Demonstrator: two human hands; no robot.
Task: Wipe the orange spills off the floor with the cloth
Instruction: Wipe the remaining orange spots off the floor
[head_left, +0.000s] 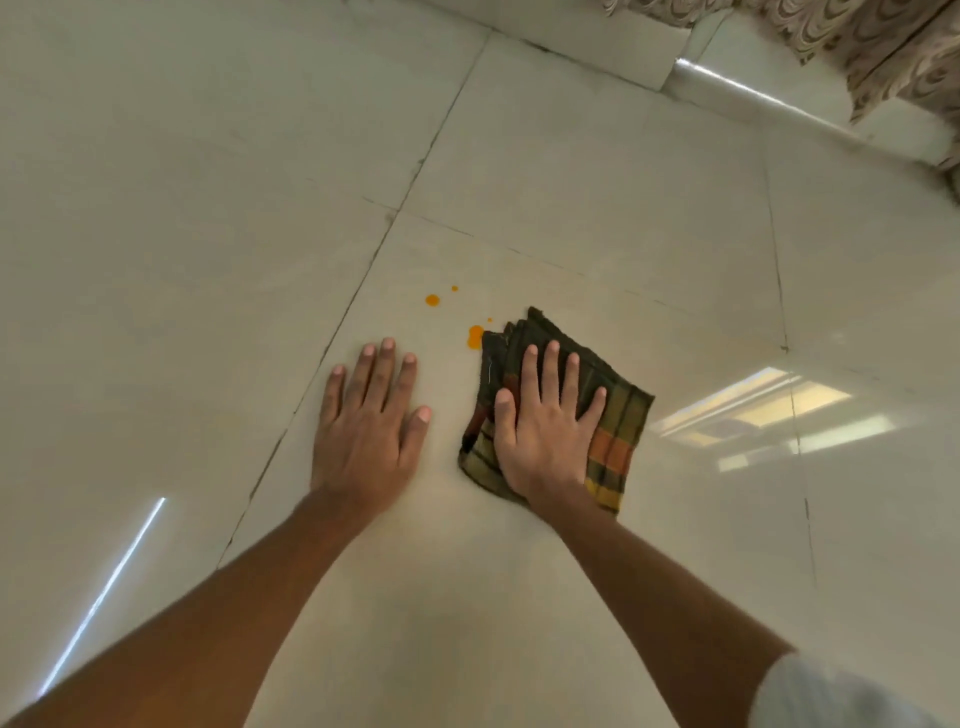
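On the floor (208, 208), right hand (545, 431) flat, fingers spread, pressing the cloth (618, 431). Left hand (369, 431) flat on tile. Cloth edge touches one orange spill (474, 336).

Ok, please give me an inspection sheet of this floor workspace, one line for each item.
Surface: pale glossy tiled floor, dark grout lines, light reflections.
Job's things: folded checked cloth flat on the floor; orange spills off its far left corner, the largest at the cloth's edge, not yet wiped.
Clutter: nothing seen.
Hands: left hand flat on bare floor, fingers straight; right hand flat on the cloth.
Cables: nothing seen.
Surroundings: patterned curtain and wall base, far right.
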